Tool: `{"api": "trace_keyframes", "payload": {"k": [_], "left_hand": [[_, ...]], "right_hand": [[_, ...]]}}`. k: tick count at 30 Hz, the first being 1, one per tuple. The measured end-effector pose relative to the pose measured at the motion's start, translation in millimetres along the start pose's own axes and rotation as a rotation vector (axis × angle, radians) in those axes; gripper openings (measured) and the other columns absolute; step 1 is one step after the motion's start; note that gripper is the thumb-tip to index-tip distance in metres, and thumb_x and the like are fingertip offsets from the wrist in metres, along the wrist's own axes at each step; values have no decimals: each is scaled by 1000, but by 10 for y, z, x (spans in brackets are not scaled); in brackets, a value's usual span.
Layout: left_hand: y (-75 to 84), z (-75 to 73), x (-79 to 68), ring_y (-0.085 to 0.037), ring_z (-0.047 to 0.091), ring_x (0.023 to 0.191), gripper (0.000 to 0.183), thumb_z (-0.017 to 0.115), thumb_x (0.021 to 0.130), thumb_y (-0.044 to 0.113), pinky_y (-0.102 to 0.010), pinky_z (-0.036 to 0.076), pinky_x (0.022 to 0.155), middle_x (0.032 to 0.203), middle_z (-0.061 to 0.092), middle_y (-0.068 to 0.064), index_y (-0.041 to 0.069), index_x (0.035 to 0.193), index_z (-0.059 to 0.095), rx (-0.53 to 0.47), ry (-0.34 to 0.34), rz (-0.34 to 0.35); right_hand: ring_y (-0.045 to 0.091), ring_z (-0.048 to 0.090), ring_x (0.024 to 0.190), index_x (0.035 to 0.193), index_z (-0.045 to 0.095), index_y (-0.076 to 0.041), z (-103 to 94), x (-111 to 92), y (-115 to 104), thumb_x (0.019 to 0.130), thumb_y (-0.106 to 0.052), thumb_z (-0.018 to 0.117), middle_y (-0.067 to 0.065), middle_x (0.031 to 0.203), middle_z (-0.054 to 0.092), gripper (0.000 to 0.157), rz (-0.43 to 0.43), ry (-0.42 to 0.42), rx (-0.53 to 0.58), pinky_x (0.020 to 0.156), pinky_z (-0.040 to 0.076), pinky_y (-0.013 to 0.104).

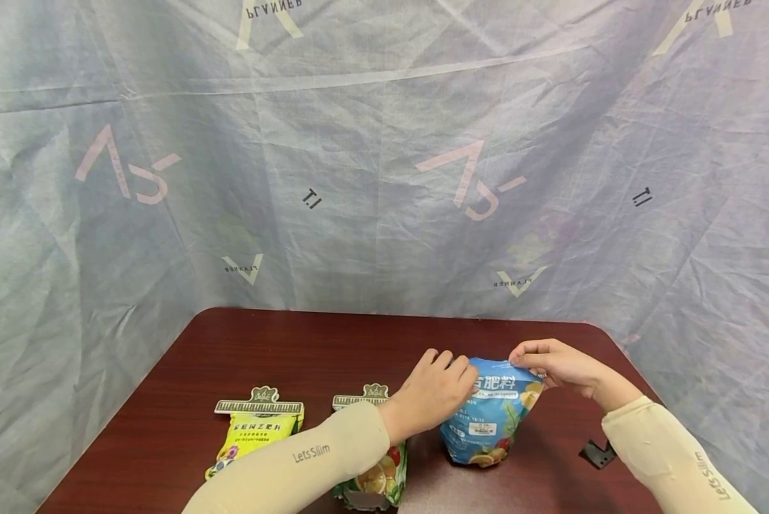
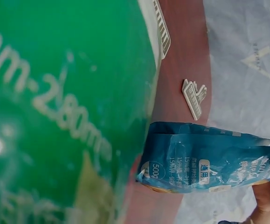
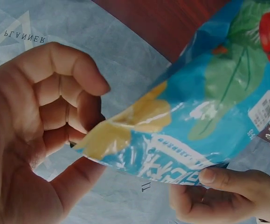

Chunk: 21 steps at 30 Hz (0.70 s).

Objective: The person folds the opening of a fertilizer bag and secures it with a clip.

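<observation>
A blue fertilizer bag (image 1: pixel 487 414) with fruit and vegetable pictures stands on the table between both hands. My left hand (image 1: pixel 437 389) grips its upper left edge; the right wrist view shows that thumb (image 3: pixel 218 176) against the printed front. The right hand (image 1: pixel 560 365) pinches the upper right corner between thumb and fingers. In the left wrist view the bag (image 2: pixel 190 161) appears sideways, and a pale keyboard-patterned clip (image 2: pixel 193 99) lies on the table near it. Whether the bag's top is unsealed cannot be made out.
To the left, a yellow fertilizer bag (image 1: pixel 255 432) wears a keyboard-patterned clip (image 1: pixel 258 407). A green bag with fruit pictures (image 1: pixel 374 485) has a similar clip (image 1: pixel 352 400), partly behind the left forearm. A small black object (image 1: pixel 596 454) lies on the dark red table (image 1: pixel 333 339) near the right forearm.
</observation>
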<state>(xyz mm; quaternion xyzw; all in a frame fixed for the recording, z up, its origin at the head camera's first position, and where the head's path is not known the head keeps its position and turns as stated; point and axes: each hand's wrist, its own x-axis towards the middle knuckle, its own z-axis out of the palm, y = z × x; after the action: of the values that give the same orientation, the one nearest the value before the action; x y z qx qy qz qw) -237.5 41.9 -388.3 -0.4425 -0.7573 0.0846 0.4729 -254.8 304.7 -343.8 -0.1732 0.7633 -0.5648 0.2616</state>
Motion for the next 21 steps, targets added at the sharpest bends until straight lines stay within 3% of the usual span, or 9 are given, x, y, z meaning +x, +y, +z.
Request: {"api": "trace_keyframes", "payload": {"k": [7, 14, 21], "left_hand": [[16, 61, -35, -10, 47, 66, 24, 43, 96, 38, -25, 28, 57, 81, 51, 5, 17, 89, 52, -74, -80, -34], [-9, 72, -49, -9, 48, 63, 26, 44, 95, 40, -24, 26, 52, 76, 52, 7, 16, 89, 51, -140, -164, -65], [-39, 129, -91, -8, 43, 57, 31, 46, 93, 46, -24, 22, 50, 65, 50, 9, 18, 81, 49, -175, -153, -85]], "right_hand": [[19, 62, 79, 103, 58, -1, -5, -15, 37, 96, -19, 47, 7, 90, 61, 22, -3, -8, 10, 70, 52, 42], [20, 63, 78, 105, 56, 4, 8, -14, 77, 96, -20, 47, 8, 92, 62, 26, 3, 1, 15, 71, 51, 44], [18, 62, 71, 103, 58, -2, 52, -53, 70, 97, -19, 46, 9, 95, 57, 22, 25, 19, 11, 67, 50, 41]]}}
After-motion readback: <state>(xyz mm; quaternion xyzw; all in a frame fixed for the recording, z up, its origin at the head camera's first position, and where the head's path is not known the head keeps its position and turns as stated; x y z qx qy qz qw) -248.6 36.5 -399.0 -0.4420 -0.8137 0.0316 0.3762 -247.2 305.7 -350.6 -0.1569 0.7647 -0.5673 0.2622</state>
